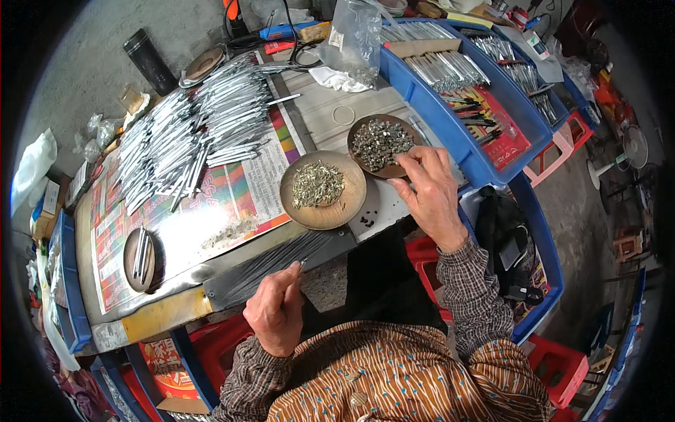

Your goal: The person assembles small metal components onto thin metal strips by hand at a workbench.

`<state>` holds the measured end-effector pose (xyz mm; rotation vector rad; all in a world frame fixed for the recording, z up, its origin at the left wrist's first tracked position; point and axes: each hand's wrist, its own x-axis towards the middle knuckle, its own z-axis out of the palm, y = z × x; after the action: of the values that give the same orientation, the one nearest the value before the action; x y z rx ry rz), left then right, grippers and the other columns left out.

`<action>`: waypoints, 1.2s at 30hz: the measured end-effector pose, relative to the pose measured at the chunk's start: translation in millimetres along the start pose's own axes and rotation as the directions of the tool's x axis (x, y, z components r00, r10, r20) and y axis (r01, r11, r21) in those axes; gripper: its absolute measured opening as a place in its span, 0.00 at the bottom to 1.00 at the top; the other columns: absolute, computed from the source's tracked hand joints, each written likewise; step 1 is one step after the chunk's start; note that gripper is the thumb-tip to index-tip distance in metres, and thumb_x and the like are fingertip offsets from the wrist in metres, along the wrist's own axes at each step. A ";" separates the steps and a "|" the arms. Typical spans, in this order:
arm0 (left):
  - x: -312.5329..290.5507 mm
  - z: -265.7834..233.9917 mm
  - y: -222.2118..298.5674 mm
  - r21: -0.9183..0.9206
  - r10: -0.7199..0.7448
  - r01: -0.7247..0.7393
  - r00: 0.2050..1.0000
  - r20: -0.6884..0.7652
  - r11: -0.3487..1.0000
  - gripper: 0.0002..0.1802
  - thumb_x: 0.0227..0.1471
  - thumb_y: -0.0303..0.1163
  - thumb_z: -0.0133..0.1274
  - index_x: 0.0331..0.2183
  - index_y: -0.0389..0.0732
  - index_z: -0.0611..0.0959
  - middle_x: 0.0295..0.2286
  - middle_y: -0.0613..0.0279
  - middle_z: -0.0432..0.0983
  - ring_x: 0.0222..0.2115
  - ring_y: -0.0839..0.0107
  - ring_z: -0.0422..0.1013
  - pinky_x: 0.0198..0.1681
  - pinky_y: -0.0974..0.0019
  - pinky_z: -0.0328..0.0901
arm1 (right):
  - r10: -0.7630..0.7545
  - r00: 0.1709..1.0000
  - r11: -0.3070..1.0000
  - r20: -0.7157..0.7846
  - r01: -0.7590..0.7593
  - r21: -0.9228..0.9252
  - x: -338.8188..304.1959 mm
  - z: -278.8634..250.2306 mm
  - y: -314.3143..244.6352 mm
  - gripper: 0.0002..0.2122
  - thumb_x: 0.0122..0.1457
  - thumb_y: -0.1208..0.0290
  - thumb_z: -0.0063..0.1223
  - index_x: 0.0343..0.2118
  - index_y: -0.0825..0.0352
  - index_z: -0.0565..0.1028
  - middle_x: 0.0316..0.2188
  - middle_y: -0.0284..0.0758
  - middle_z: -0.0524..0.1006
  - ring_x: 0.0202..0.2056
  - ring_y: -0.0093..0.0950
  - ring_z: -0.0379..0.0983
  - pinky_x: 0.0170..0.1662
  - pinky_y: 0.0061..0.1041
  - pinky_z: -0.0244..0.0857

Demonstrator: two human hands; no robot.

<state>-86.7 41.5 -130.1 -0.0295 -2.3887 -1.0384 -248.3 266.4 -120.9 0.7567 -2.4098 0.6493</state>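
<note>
My left hand [273,309] is closed in a pinch just off the table's front edge. A tiny silvery metal piece [303,262] pokes out from its fingertips; its full shape is hidden. My right hand [434,199] reaches to the near right rim of a brown dish [360,163] of small dark metallic pieces [383,143]. Its index fingertip meets the pieces, with the thumb apart below. Left of that dish, a wider wooden plate [355,184] bears a heap of thin brass-coloured pieces [318,184]. A few black bits [368,219] lie between plate and table edge.
Silvery rods [190,123] lie piled on printed sheets at the back left. A small oval dish [131,261] with several rods stands at the front left. Blue trays [450,133] with more rods line the right side. A clear bag [349,42] and white cloth [339,79] sit behind.
</note>
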 end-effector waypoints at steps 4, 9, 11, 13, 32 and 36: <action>1.3 -1.4 3.5 -0.014 -0.018 0.018 0.999 -0.032 1.000 0.10 0.48 0.14 0.50 0.34 0.33 0.80 0.23 0.59 0.77 0.17 0.79 0.69 0.20 0.76 0.63 | 0.006 1.000 1.000 0.017 -0.005 -0.019 -1.8 2.5 0.4 0.18 0.44 0.73 0.61 0.40 0.70 0.74 0.38 0.39 0.70 0.42 0.38 0.65 0.42 0.34 0.64; 5.1 -4.8 7.0 -0.043 0.025 -0.023 0.999 0.030 0.999 0.11 0.48 0.14 0.51 0.36 0.33 0.80 0.25 0.57 0.77 0.18 0.78 0.69 0.20 0.76 0.64 | -0.015 0.999 0.999 -0.031 0.014 -0.044 -6.0 6.0 2.6 0.19 0.40 0.75 0.63 0.39 0.71 0.74 0.37 0.39 0.71 0.42 0.37 0.65 0.44 0.34 0.63; 3.9 -6.4 7.6 -0.019 0.025 -0.024 0.999 0.035 1.000 0.10 0.48 0.15 0.51 0.36 0.33 0.80 0.25 0.56 0.77 0.18 0.77 0.70 0.21 0.75 0.64 | -0.016 0.999 0.999 -0.029 0.015 -0.037 -6.5 7.6 1.6 0.19 0.40 0.75 0.63 0.38 0.70 0.74 0.37 0.38 0.70 0.42 0.37 0.65 0.44 0.34 0.63; 3.7 -6.6 10.4 -0.004 0.027 -0.027 0.999 0.043 1.000 0.10 0.48 0.16 0.51 0.36 0.33 0.80 0.26 0.55 0.77 0.18 0.76 0.70 0.22 0.74 0.65 | -0.013 1.000 0.999 -0.027 0.012 -0.039 -6.8 6.1 0.9 0.18 0.40 0.75 0.63 0.38 0.70 0.74 0.37 0.38 0.70 0.42 0.37 0.65 0.44 0.34 0.63; -8.1 -9.4 15.0 0.031 0.090 -0.090 0.996 -0.028 0.996 0.14 0.44 0.14 0.52 0.36 0.34 0.80 0.28 0.50 0.78 0.25 0.68 0.76 0.27 0.70 0.70 | -0.037 0.993 0.983 -0.115 0.057 0.175 -2.0 8.5 -9.3 0.06 0.45 0.80 0.57 0.28 0.69 0.74 0.28 0.36 0.73 0.35 0.37 0.68 0.38 0.33 0.63; -13.3 -3.2 17.6 -0.062 -0.040 0.033 0.991 -0.125 0.998 0.16 0.40 0.13 0.55 0.35 0.35 0.80 0.27 0.51 0.78 0.24 0.65 0.76 0.26 0.69 0.70 | -0.014 0.990 0.937 -0.140 0.061 0.343 -13.6 4.3 -35.6 0.07 0.44 0.83 0.57 0.28 0.69 0.73 0.25 0.36 0.74 0.28 0.36 0.69 0.33 0.31 0.63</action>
<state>-69.9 54.2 -122.8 0.0569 -2.2520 -1.0957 -217.9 243.0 -122.4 0.8656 -2.1773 1.0926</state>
